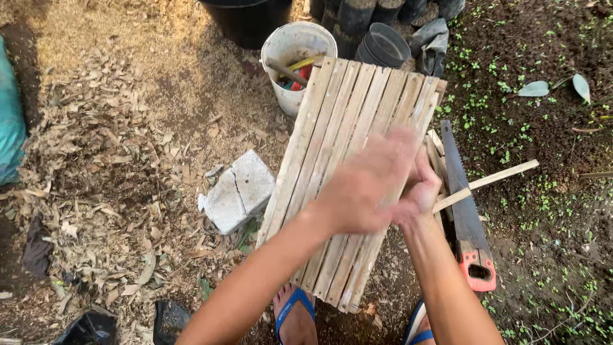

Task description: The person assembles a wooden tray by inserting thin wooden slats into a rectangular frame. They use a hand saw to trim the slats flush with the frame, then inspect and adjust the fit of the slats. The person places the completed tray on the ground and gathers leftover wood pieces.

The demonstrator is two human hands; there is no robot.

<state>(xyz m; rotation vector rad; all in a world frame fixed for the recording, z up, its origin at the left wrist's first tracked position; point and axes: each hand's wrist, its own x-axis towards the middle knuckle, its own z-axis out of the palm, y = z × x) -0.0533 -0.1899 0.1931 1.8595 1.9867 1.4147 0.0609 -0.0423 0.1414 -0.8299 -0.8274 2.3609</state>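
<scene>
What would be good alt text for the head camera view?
Two bare hands, the left hand blurred and the right hand gripping a thin wooden stick, meet over a panel of wooden slats. A handsaw lies to the right; a white bucket and a grey block are on leaf-strewn ground.

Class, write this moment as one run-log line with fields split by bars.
left hand: blurred, over slatted wooden panel | right hand: grips thin wooden strip | handsaw: on ground, right | white bucket: behind panel

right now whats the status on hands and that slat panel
Left hand blurred, open over slat panel. Right hand shut on thin wooden stick. Handsaw lies beside panel, right.
</scene>
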